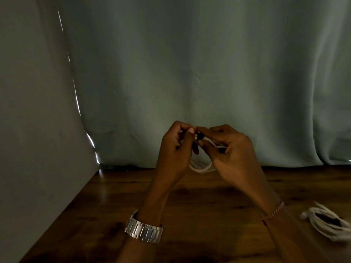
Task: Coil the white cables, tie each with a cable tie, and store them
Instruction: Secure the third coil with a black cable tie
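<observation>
Both hands are raised above the wooden table (190, 205) and meet at a coiled white cable (202, 168), whose loops hang below the fingers. My left hand (176, 149) grips the coil's top, fingers curled. My right hand (228, 149) grips the coil from the right, and its fingertips pinch a small black cable tie (199, 135) wrapped at the top of the coil. Most of the coil is hidden behind the palms. A second coiled white cable (326, 223) lies on the table at the right edge.
A grey-green curtain (190, 73) hangs right behind the table's far edge. A plain wall panel (38, 130) borders the table on the left. A metal watch (144, 230) is on my left wrist, a thin bracelet (275, 209) on my right.
</observation>
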Demonstrator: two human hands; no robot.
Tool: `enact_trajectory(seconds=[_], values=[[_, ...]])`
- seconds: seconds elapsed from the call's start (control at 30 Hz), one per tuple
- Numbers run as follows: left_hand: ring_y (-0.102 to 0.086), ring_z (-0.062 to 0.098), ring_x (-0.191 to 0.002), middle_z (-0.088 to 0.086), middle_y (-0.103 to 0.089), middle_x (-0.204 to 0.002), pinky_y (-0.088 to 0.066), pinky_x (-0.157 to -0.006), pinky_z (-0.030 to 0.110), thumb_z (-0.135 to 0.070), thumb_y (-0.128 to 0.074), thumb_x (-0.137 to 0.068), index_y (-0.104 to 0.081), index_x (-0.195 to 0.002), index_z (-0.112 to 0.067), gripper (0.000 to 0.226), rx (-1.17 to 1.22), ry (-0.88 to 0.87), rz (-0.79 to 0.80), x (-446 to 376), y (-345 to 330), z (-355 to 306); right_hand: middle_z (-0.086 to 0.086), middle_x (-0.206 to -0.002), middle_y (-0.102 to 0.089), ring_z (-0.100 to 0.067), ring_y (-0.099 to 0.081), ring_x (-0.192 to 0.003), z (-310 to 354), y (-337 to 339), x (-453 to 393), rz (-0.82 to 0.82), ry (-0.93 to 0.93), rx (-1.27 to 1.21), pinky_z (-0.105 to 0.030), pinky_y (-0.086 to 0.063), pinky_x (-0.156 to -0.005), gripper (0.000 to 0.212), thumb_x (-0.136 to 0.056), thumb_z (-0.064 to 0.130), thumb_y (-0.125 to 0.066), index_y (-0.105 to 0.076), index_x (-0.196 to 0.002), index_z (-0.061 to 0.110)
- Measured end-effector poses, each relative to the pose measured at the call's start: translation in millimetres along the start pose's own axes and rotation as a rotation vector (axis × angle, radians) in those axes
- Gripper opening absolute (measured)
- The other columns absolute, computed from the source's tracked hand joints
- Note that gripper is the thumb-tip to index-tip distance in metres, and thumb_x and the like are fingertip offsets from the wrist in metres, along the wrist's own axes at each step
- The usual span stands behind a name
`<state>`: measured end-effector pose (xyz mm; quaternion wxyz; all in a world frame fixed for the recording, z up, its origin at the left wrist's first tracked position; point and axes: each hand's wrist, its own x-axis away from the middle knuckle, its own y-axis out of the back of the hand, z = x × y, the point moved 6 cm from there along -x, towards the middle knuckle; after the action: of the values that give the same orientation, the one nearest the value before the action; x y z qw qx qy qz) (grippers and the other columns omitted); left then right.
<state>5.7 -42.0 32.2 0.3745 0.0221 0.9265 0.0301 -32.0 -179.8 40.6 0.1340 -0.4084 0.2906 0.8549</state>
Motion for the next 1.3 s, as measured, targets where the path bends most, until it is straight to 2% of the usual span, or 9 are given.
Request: enact_trajectory(seconds=[0.17,0.33,0.5,0.67,0.83,0.93,1.03,1.13,1.3], values=[[-0.075,0.026,-0.081,0.011,-0.077,-0.085,-0.062,-0.075,0.038,-0.007,-0.059,-0.098,-0.065,-0.099,0.000,0.009,0.085,0.132,0.169,-2,8,11,0.012,-0.108,-0.073,0.002,-0.068,-0.099,-6,7,-4,0.105,-0.094,-0.063,-0.015,-0.055,-0.089,0.037,-0.087,0.019,-0.075,-0.068,-0.123,0.025],[-0.073,0.020,-0.072,0.013,-0.077,-0.082,-0.055,-0.061,0.024,-0.003,-0.069,-0.089,-0.073,-0.093,0.004,0.010,0.060,0.216,0.210,0,19,15,0.012,-0.094,-0.071,0.002,-0.068,-0.088,-7,4,-4,0.222,-0.089,0.018,-0.022,-0.057,-0.079,0.018,-0.086,0.021,-0.076,-0.066,-0.100,0.026],[-0.075,0.030,-0.079,0.015,-0.077,-0.084,-0.062,-0.071,0.037,-0.007,-0.069,-0.089,-0.072,-0.090,0.003,0.010,-0.001,0.229,0.218,0,22,16,0.010,-0.093,-0.072,-0.003,-0.068,-0.086,-6,2,-3,0.291,-0.093,0.017,-0.034,-0.058,-0.079,0.013,-0.090,0.021,-0.072,-0.067,-0.101,0.024],[-0.076,0.026,-0.077,0.013,-0.076,-0.082,-0.062,-0.071,0.039,-0.005,-0.064,-0.094,-0.067,-0.089,-0.002,0.007,-0.064,0.204,0.256,0,22,13,0.013,-0.090,-0.071,0.004,-0.068,-0.084,-1,3,-2,0.303,-0.067,0.001,-0.013,-0.054,-0.072,0.017,-0.088,0.024,-0.074,-0.067,-0.103,0.022],[-0.071,0.009,-0.072,0.001,-0.070,-0.084,-0.054,-0.063,0.023,-0.009,-0.060,-0.098,-0.064,-0.090,-0.009,0.009,-0.197,0.063,0.299,1,19,5,0.014,-0.092,-0.072,0.004,-0.069,-0.083,1,3,-1,0.314,-0.075,0.016,-0.013,-0.055,-0.076,0.040,-0.073,0.031,-0.086,-0.067,-0.108,0.025],[-0.075,0.020,-0.081,0.011,-0.073,-0.089,-0.059,-0.068,0.030,-0.009,-0.053,-0.101,-0.059,-0.097,-0.002,0.010,-0.141,0.057,0.335,3,15,7,0.017,-0.098,-0.072,0.006,-0.069,-0.088,-1,5,-3,0.279,-0.078,-0.018,-0.014,-0.055,-0.083,0.037,-0.077,0.026,-0.082,-0.069,-0.112,0.028],[-0.073,0.030,-0.083,0.016,-0.070,-0.091,-0.061,-0.072,0.043,-0.011,-0.051,-0.103,-0.058,-0.096,-0.007,0.010,-0.149,0.022,0.340,2,18,10,0.014,-0.097,-0.074,0.003,-0.070,-0.088,-3,4,-3,0.273,-0.106,-0.078,-0.019,-0.057,-0.082,0.028,-0.082,0.022,-0.078,-0.073,-0.109,0.026],[-0.071,0.030,-0.081,0.010,-0.070,-0.089,-0.059,-0.072,0.050,-0.014,-0.050,-0.103,-0.058,-0.095,-0.010,0.011,-0.207,-0.026,0.326,2,24,11,0.011,-0.093,-0.075,0.000,-0.071,-0.086,-2,-1,-2,0.285,-0.124,-0.153,-0.019,-0.056,-0.082,0.023,-0.084,0.021,-0.076,-0.074,-0.107,0.025],[-0.070,0.034,-0.080,0.015,-0.070,-0.089,-0.055,-0.072,0.060,-0.019,-0.048,-0.105,-0.055,-0.099,-0.007,0.016,-0.201,-0.052,0.319,1,25,14,0.005,-0.089,-0.076,-0.005,-0.072,-0.084,-3,-2,-2,0.258,-0.124,-0.246,-0.019,-0.056,-0.077,0.016,-0.085,0.022,-0.074,-0.074,-0.102,0.023]])
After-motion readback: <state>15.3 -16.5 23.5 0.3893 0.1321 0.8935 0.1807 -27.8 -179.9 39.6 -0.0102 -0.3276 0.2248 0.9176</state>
